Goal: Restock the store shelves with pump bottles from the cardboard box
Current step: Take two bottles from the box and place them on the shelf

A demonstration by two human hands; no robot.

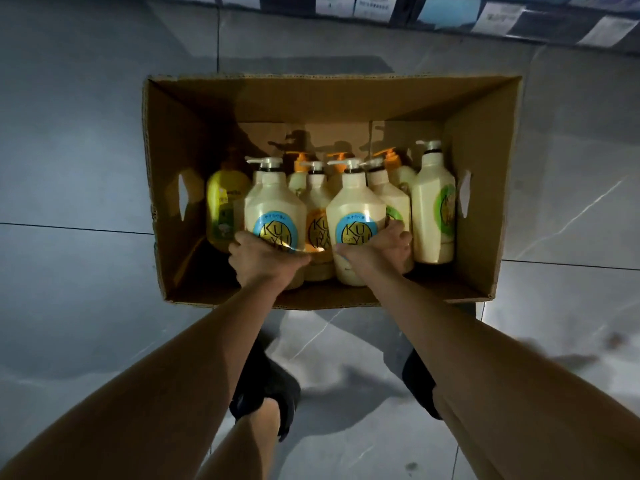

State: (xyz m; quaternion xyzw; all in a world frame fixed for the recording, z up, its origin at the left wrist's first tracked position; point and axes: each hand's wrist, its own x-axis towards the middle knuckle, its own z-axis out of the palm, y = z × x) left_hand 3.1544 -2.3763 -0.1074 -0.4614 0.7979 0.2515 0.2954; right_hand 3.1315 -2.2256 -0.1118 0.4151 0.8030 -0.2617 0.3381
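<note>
An open cardboard box (329,98) stands on the floor below me, holding several cream pump bottles. My left hand (261,259) grips the lower body of a blue-labelled pump bottle (273,206) at the front left. My right hand (375,251) grips a second blue-labelled pump bottle (355,202) at the front middle. Between them stands an orange-labelled bottle (317,202). A green-labelled bottle (434,202) stands against the right wall, and a yellow bottle (225,202) stands at the left. More bottles with orange pumps stand behind.
Grey tiled floor (86,133) surrounds the box. Shelf edges with boxed goods (485,12) run along the top of the view. My feet in dark shoes (266,389) stand just before the box's near wall.
</note>
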